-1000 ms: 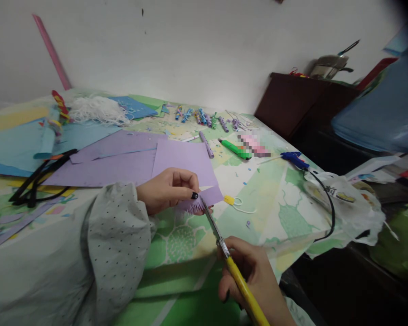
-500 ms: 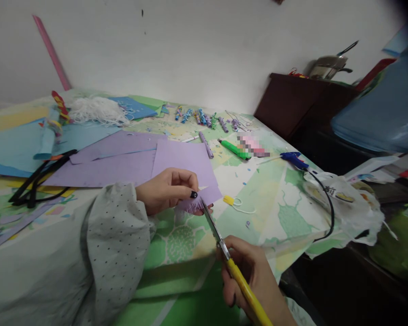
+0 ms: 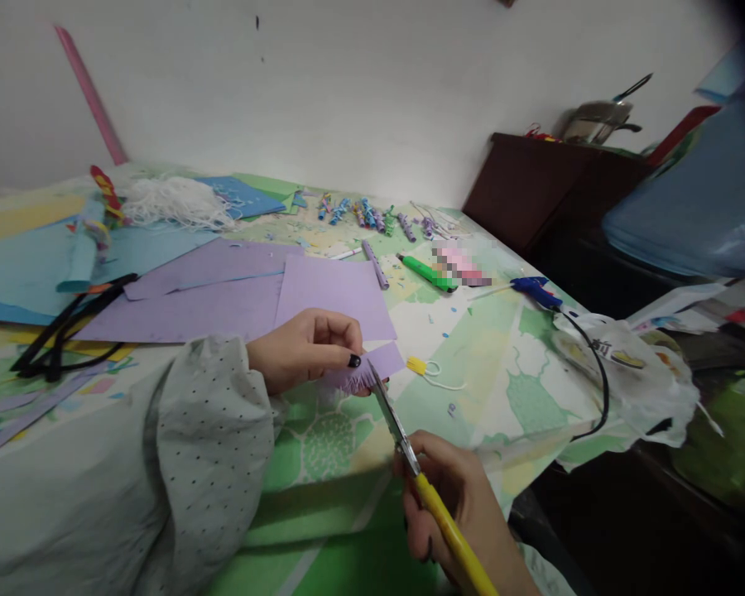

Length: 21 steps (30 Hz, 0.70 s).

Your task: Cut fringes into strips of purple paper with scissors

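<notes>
Pinched between the fingers of my left hand (image 3: 314, 349) is a small purple paper strip (image 3: 386, 361), its lower edge cut into a fine fringe. My right hand (image 3: 453, 505) is wrapped round yellow-handled scissors (image 3: 438, 511), whose blades meet the strip's lower edge beside my left fingertips. Behind my left hand lies a purple sheet (image 3: 332, 290), partly over larger purple paper (image 3: 223, 290). A yellow piece with white string (image 3: 417, 366) rests just right of the strip.
A green cutter (image 3: 427, 273), a purple roll (image 3: 376, 265) and a blue glue gun (image 3: 535, 291) lie beyond my hands. Small decorated rolls (image 3: 366, 213) line the back. White string (image 3: 174, 201) is heaped at the back left. A plastic bag (image 3: 633, 372) hangs at the right edge.
The purple strip has tilted slightly and now shows apart from the sheet behind it. The scissor blades look a little more closed. Both hands have barely moved.
</notes>
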### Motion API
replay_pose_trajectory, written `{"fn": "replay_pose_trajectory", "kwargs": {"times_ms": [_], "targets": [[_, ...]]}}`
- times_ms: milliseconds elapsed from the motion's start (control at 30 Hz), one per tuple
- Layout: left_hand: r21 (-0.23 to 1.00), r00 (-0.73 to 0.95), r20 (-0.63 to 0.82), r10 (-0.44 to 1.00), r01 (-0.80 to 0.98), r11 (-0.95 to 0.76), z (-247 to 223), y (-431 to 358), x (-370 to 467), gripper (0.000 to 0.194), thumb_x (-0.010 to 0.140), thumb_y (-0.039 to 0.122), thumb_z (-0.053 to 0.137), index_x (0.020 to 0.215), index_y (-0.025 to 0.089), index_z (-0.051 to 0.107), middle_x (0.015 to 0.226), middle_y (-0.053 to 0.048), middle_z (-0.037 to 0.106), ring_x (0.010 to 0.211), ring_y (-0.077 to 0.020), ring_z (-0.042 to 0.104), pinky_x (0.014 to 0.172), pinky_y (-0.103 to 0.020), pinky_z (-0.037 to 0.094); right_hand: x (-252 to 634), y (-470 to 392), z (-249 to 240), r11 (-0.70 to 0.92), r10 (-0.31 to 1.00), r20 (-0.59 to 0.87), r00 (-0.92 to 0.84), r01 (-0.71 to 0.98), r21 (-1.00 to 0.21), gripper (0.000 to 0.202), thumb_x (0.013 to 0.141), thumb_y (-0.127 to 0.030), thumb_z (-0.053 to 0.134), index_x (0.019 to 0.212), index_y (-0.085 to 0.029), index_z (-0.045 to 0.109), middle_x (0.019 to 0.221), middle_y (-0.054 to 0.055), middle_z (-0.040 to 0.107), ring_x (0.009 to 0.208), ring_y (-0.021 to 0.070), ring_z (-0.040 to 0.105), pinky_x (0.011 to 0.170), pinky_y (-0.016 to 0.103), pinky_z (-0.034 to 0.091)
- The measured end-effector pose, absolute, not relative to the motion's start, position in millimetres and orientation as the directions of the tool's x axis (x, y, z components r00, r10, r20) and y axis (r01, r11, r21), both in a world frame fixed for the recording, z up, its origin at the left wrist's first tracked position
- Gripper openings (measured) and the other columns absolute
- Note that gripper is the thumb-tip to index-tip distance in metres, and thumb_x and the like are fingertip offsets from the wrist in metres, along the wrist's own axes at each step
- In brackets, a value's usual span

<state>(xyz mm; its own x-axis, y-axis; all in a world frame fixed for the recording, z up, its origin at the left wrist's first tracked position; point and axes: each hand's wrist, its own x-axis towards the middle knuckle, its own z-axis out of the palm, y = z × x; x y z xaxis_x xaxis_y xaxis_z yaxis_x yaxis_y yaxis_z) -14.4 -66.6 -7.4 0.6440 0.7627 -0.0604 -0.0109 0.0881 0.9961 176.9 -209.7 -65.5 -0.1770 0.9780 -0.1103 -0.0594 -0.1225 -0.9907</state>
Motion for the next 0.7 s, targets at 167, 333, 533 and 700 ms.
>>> {"fn": "replay_pose_trajectory", "kwargs": {"times_ms": [167, 333, 533, 700], "targets": [[0.997, 0.645, -0.060, 0.762, 0.008, 0.072, -8.0, -66.1, -14.9, 0.012, 0.059, 0.019, 0.070, 0.059, 0.015, 0.059, 0.050, 0.005, 0.052, 0.043, -0.0056, 0.037, 0.041, -0.020, 0.021, 176.2, -209.8, -66.0, -0.131, 0.978, -0.120, -0.173, -0.055, -0.990, 0.059, 0.051, -0.065, 0.082, 0.070, -0.020, 0.049, 0.049, -0.010, 0.030, 0.044, 0.0068, 0.024, 0.038, 0.020, 0.019], [0.998, 0.649, -0.063, 0.758, 0.020, 0.066, -9.4, -65.1, -15.2, 0.012, 0.059, 0.020, 0.070, 0.060, 0.015, 0.059, 0.051, 0.004, 0.054, 0.043, -0.0065, 0.040, 0.043, -0.020, 0.023, 176.6, -210.5, -65.5, -0.117, 0.980, -0.105, -0.168, -0.063, -0.991, 0.057, 0.051, -0.058, 0.086, 0.070, -0.020, 0.049, 0.050, -0.010, 0.031, 0.045, 0.0064, 0.026, 0.039, 0.019, 0.018], [0.998, 0.651, -0.063, 0.756, 0.019, 0.068, -8.8, -65.4, -15.3, 0.011, 0.060, 0.020, 0.070, 0.061, 0.016, 0.059, 0.051, 0.004, 0.055, 0.043, -0.0072, 0.042, 0.043, -0.021, 0.025, 177.5, -210.8, -64.2, -0.122, 0.977, -0.110, -0.181, -0.054, -0.991, 0.054, 0.053, -0.057, 0.086, 0.072, -0.020, 0.051, 0.050, -0.010, 0.030, 0.045, 0.0065, 0.025, 0.039, 0.020, 0.017], [0.998, 0.651, -0.053, 0.758, 0.008, 0.063, -9.0, -65.6, -14.9, 0.012, 0.059, 0.019, 0.070, 0.060, 0.015, 0.059, 0.050, 0.005, 0.054, 0.043, -0.0059, 0.040, 0.042, -0.019, 0.023, 176.9, -211.1, -64.9, -0.116, 0.979, -0.104, -0.178, -0.059, -0.991, 0.059, 0.052, -0.064, 0.083, 0.071, -0.019, 0.050, 0.051, -0.009, 0.030, 0.046, 0.0070, 0.025, 0.040, 0.021, 0.016]]}}
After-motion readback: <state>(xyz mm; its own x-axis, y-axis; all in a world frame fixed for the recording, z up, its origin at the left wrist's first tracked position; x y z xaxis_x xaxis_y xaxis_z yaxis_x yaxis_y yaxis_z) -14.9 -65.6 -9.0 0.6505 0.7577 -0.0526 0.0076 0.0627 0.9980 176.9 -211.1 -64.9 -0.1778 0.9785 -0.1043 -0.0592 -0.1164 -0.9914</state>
